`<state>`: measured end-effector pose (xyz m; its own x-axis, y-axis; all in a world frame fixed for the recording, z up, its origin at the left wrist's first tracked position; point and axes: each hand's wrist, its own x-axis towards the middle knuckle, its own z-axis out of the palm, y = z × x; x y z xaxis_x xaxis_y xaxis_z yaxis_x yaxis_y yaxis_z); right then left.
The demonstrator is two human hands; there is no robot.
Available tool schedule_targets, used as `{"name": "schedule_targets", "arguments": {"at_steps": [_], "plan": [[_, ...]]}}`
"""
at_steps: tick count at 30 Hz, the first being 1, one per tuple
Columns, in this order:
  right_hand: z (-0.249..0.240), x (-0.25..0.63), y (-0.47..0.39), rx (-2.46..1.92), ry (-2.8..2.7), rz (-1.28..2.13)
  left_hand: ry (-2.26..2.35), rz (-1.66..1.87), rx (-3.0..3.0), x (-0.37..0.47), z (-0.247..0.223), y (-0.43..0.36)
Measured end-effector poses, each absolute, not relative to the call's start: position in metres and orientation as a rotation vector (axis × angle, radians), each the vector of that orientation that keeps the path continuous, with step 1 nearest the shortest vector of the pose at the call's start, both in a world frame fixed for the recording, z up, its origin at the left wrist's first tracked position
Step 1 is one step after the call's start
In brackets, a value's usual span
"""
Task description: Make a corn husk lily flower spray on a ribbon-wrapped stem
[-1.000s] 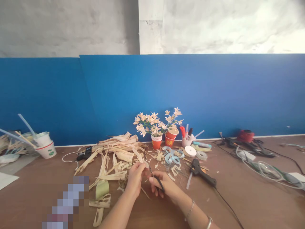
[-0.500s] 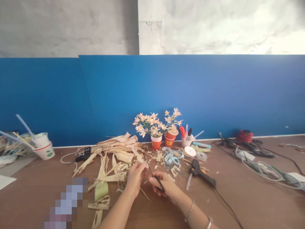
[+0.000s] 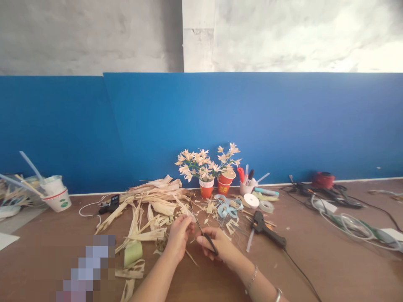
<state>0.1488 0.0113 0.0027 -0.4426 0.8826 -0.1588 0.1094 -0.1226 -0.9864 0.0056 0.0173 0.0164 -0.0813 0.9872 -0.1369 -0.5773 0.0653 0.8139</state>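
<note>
My left hand is closed in a pinch on a pale piece of corn husk, which sticks up past the fingertips. In my right hand is a pair of black-handled scissors, blades pointing up and to the left, close beside the husk piece. Whether the blades touch the husk cannot be made out. A heap of dried corn husks lies behind and left of my left hand. Beyond both hands stand pale husk flowers on green stems in a red paper cup.
Right of my hands lies a black glue gun with a trailing cord. Light blue ribbon, a white roll and a tape roll sit behind it. A green roll is at left. Cables spread at far right.
Almost nothing differs. Both hands keep their grips in nearly the same place, and the view has shifted very slightly.
</note>
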Motion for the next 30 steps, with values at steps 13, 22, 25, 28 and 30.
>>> {"name": "schedule_targets", "arguments": {"at_steps": [13,22,25,28,30], "plan": [[0.006,0.150,0.010,-1.092,-1.576,1.649,0.923,1.390,0.648,0.003,0.017,0.019],[0.002,0.152,0.013,-1.077,-1.588,1.676,0.916,1.343,0.680,-0.001,0.014,0.022],[0.008,0.154,0.011,-1.100,-1.590,1.677,0.922,1.317,0.702,-0.004,0.015,0.022],[0.012,0.157,0.011,-1.137,-1.615,1.684,0.928,1.289,0.710,-0.007,0.016,0.022],[0.012,0.160,0.011,-1.146,-1.643,1.688,0.934,1.263,0.716,-0.009,0.017,0.022]]}}
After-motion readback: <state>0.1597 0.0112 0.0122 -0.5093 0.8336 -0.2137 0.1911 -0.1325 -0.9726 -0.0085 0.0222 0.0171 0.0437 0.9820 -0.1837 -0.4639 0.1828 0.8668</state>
